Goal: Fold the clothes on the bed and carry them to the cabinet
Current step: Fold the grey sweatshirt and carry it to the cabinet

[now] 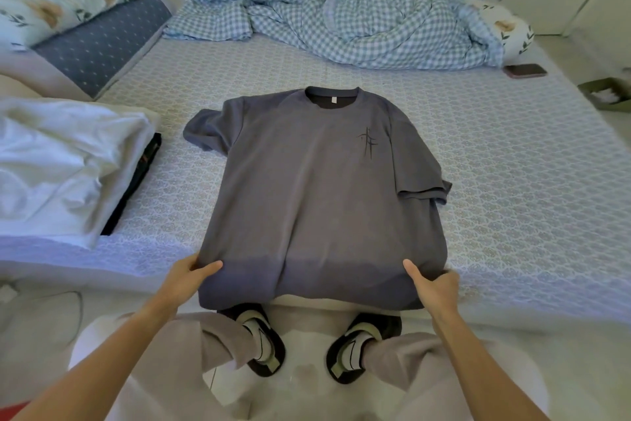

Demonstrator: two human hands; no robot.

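While the grey T-shirt (317,188) lies front up on the bed (512,198), collar away from the person and hem hanging over the near edge, the folding step is only starting. To the left sits a stack of white and dark clothes (61,161), seemingly already folded. The left hand (186,279) pinches the shirt's lower left corner, thumb on top; the right hand (435,287) pinches the lower right corner likewise. Both sleeves are loosely tucked in. Next, I judge, the hem must be lifted evenly and brought toward the collar.
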